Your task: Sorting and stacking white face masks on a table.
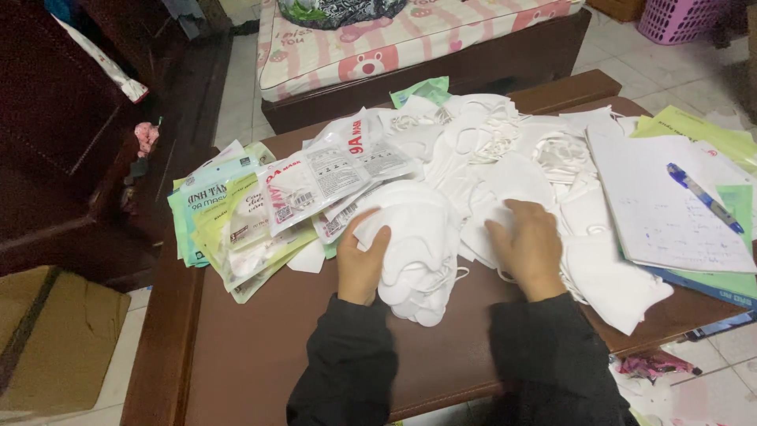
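Note:
My left hand [361, 264] grips the left edge of a stack of white face masks [418, 244] at the near middle of a dark wooden table [260, 347]. My right hand [530, 244] lies flat, fingers spread, on loose white masks just right of that stack. A big heap of white masks with ear loops [505, 150] spreads behind both hands. Clear plastic mask packets [315, 185] with printed labels lie fanned out to the left of my left hand.
An open notebook [662, 205] with a blue pen [703, 197] lies at the right, over green and yellow sheets [694, 126]. A bed with a pink patterned mattress [394, 39] stands behind the table. A cardboard box [55, 339] sits on the floor left. A pink basket [678, 17] is far right.

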